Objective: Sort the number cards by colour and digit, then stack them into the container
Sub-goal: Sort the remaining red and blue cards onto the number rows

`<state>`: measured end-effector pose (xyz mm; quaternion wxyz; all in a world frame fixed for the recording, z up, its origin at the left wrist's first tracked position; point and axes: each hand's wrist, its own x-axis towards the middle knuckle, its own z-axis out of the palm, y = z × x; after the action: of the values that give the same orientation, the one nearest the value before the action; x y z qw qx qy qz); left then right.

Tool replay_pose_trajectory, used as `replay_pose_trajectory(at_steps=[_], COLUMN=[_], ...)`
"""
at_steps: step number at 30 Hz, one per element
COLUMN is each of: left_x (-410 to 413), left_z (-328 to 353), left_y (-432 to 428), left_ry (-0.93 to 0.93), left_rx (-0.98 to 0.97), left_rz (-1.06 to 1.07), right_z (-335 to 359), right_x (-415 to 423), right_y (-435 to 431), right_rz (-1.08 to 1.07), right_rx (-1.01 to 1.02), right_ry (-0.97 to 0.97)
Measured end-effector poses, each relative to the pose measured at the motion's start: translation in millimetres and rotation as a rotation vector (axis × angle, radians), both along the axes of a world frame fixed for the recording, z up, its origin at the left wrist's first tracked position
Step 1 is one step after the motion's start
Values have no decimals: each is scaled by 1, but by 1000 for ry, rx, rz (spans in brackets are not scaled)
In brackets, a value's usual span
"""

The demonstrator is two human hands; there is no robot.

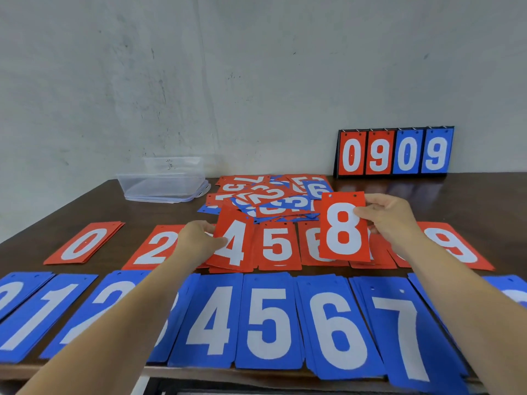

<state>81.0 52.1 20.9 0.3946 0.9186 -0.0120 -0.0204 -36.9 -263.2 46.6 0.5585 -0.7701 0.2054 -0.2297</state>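
My right hand (390,216) pinches a red 8 card (343,226) by its right edge and holds it upright above the red row. My left hand (199,240) holds a red 4 card (235,240) at its left edge, tilted over the red 4 pile. Red piles 0 (85,243), 2 (154,248), 5 (276,246), 6 (312,246) and 9 (453,246) lie in a row. Blue piles, among them 4 (211,320), 5 (268,323), 6 (336,329) and 7 (405,334), line the near edge. An unsorted heap of red and blue cards (273,198) lies behind the red row.
A clear plastic container (162,181) stands at the back left on its lid. A black flip scoreboard (395,152) showing 0909 leans against the wall at the back right. The dark wooden table (134,212) ends just in front of the blue row.
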Motion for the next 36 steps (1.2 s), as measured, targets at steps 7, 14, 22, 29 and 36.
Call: replay_pose_trajectory(at_steps=[7,14,22,29,36], left_x=[-8,-6,-2,-8,-5], left_z=[-9,-10,-5,2,12], left_y=[-11,-17,-23,-53,-108], left_ry=[-125,-106,-109,-226,-276], left_rx=[305,446,482,311,299], left_rz=[22,31,-19,-122,-207], right_z=[3,5,5,13,15], right_x=[-27,-44,-64,-58,-45], right_y=[-4,-21,-41,-68,-110], right_rz=[-54,-122,-171,-171,-149], right_rx=[-17,-24,-9,-41,-66], right_ry=[-19,18,35,109,252])
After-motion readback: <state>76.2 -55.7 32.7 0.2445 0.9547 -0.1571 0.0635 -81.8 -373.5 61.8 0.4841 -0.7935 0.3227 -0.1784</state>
